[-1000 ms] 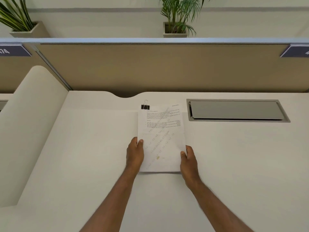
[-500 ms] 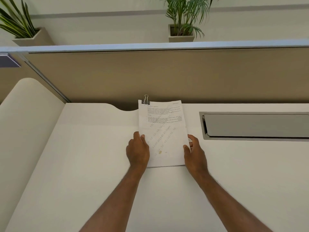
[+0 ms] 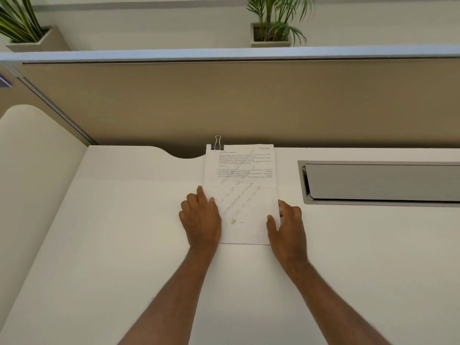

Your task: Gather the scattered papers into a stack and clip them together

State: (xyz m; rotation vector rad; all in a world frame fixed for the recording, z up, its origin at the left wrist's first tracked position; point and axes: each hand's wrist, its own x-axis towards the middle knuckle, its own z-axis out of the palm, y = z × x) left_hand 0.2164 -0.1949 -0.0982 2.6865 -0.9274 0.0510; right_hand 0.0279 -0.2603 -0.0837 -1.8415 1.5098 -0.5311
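Hands lay flat on either side of one stack of papers [image 3: 241, 195] on the white desk [image 3: 99, 245]. The left hand [image 3: 201, 220] rested palm down along the stack's left edge, fingers [image 3: 202, 194] spread loosely and extended, the thumb side overlapping the sheet's margin; it clasped nothing, only pressed on the paper and the desk. The right hand [image 3: 288, 225] sat at the right edge, thumb [image 3: 271, 221] lying on top of the sheet and the other fingers just beyond the edge on the desk, loosely spread and not closed around anything. Whether any fingertip curled under the paper could not be told.

Counted: one stack, its top sheet printed with text and a faint diagonal watermark; one black binder clip [image 3: 217, 144] with silver handles, biting the stack's far left corner, one handle standing up; two hands; two potted plants [image 3: 273, 21] behind the partition [image 3: 224, 100]; one grey recessed cable hatch [image 3: 380, 183] to the right.

The stack lay between the hands, its near half flanked by them and its far edge reaching the desk's back rim, partly over the curved cut-out [image 3: 185, 151]. The clip sat well beyond both hands, touched by neither.
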